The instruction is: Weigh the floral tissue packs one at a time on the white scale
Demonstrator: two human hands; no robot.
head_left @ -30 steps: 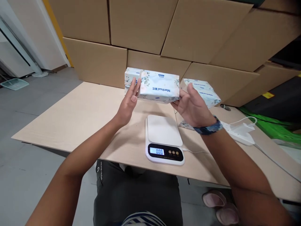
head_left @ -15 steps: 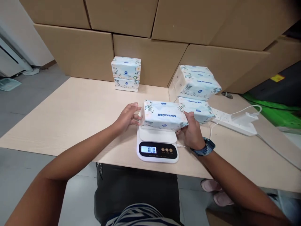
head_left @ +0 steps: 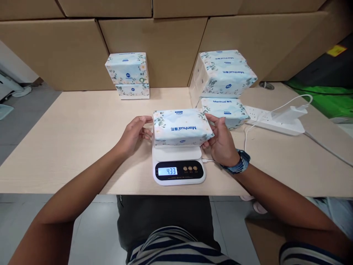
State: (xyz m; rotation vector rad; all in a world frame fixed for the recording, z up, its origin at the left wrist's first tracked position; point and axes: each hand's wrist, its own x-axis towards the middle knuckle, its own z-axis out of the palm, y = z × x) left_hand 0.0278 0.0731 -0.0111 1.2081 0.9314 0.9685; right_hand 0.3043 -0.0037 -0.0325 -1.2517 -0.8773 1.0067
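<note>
A pack of tissues (head_left: 180,127) with a pale blue floral wrapper lies on the white plate of a digital kitchen scale (head_left: 178,154). The scale's lit display reads 4.33. My left hand (head_left: 135,134) holds the pack's left end with the fingertips, its lower fingers curled. At the opposite end, my right hand (head_left: 222,141) grips the corner, thumb above and some fingers hidden behind or beneath it. A blue woven band circles my right wrist.
Two stacked tissue packs (head_left: 129,70) stand back left. A larger stack of packs (head_left: 228,75) is back right, with another tissue pack (head_left: 224,110) before it. A white power strip (head_left: 273,121) with cables lies to the right. Cardboard boxes (head_left: 154,48) wall the table's back.
The tissue pack has come down onto the scale between both hands. The display has gone from 0.00 to 4.33. My view has shifted somewhat.
</note>
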